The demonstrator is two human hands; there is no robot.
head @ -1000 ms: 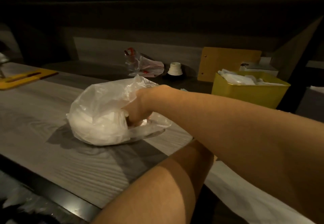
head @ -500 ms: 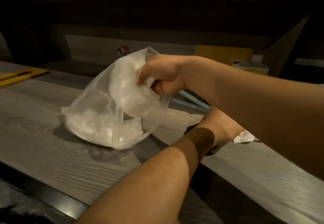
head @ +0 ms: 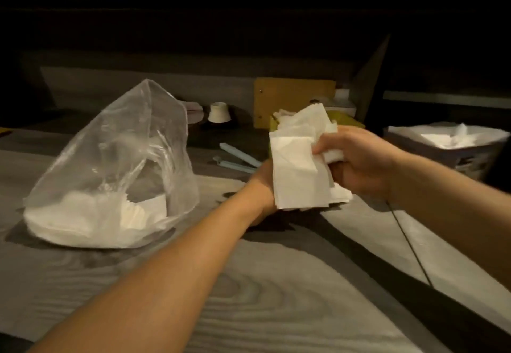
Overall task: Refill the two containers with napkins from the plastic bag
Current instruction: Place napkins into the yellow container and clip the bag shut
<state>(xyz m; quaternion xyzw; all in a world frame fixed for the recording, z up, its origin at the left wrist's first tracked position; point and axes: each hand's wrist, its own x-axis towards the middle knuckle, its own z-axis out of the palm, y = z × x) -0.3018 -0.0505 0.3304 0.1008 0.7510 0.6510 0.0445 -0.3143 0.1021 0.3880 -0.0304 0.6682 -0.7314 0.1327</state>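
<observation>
The grey wood-grain table [head: 276, 297] takes up most of the view, its near half bare apart from the person's two forearms reaching across it, with a dark strip crossing diagonally on the right and a thin dark cord [head: 409, 244] lying along that side. On the left the clear plastic bag [head: 110, 164] stands slumped on the tabletop, its mouth peaked upward and gaping toward the hands, a low heap of white napkins settled in its bottom; it sits well apart from both hands, with open tabletop between. To the far right, near the table's edge, a dark container [head: 442, 156] holds white napkins up to its rim. Behind the hands a yellow container [head: 348, 123] is mostly hidden, only its top corner and some paper showing, with a yellow board [head: 293, 95] upright behind it. The right hand [head: 365, 161] is clenched round a thick wad of napkins [head: 298, 164], held above the table just in front of the yellow container, loose sheets hanging down. The left hand [head: 262, 184] is beneath and behind that wad; I cannot tell whether it grips it. Past the hands lie pale blue clips [head: 237, 156], and further back a small white cap [head: 219, 112].
</observation>
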